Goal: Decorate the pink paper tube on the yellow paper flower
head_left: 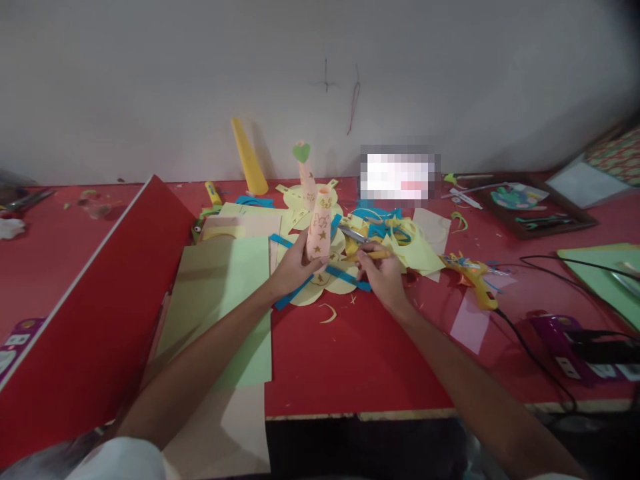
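My left hand (295, 267) is wrapped round a pale pink paper tube (320, 233) decorated with gold stars and a drawn animal face. The tube stands upright over a pale yellow flower-shaped paper base (300, 293) with blue paper strips (347, 277) on it. In my right hand (380, 270) is a yellow pen or pencil (377, 255), held to the right of the tube; its exact kind is unclear. Behind stands a second pink tube (307, 183) topped by a green paper heart (301, 153), on another yellow base.
Paper scraps (417, 247) lie to the right, beside a yellow hot glue gun (477, 283) with a black cord. Green card sheets (220, 307) lie at left, near a red partition (95, 313). A yellow cone (250, 160) leans on the wall. A brown tray (550, 230) holds tools.
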`<state>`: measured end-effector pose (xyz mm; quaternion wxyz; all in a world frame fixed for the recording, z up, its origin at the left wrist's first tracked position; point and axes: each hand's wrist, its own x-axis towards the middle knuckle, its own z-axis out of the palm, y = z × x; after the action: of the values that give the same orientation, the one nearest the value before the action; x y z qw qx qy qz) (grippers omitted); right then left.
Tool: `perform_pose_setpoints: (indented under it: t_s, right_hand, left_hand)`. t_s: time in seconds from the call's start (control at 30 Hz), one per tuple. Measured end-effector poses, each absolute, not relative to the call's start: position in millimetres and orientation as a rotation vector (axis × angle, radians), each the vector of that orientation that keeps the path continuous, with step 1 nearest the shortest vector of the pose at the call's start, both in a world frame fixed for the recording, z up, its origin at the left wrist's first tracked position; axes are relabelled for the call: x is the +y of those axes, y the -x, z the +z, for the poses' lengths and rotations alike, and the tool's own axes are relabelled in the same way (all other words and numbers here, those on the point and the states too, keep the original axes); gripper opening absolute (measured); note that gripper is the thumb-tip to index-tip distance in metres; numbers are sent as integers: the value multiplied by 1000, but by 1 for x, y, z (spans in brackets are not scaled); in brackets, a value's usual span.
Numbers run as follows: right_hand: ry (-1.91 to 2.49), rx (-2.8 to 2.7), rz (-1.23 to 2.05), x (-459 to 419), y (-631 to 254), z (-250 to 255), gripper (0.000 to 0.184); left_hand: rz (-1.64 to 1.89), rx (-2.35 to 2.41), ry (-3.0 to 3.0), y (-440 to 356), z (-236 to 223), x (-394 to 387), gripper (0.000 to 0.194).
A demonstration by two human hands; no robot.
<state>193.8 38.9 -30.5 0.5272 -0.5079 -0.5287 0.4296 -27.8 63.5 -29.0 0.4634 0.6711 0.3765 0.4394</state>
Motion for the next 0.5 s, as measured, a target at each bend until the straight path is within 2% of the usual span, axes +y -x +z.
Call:
perform_pose_setpoints:
  t_s: [0.17,0.5]
  right_hand:
    - [1248,-1347,1046,45,-196,-37,39]
    - [1290,-1476,998,43,-195,-32,32]
  left_hand:
    - [1074,940,-1629,27,-28,63,76]
    - [1069,923,-1607,27,-29,63,81]
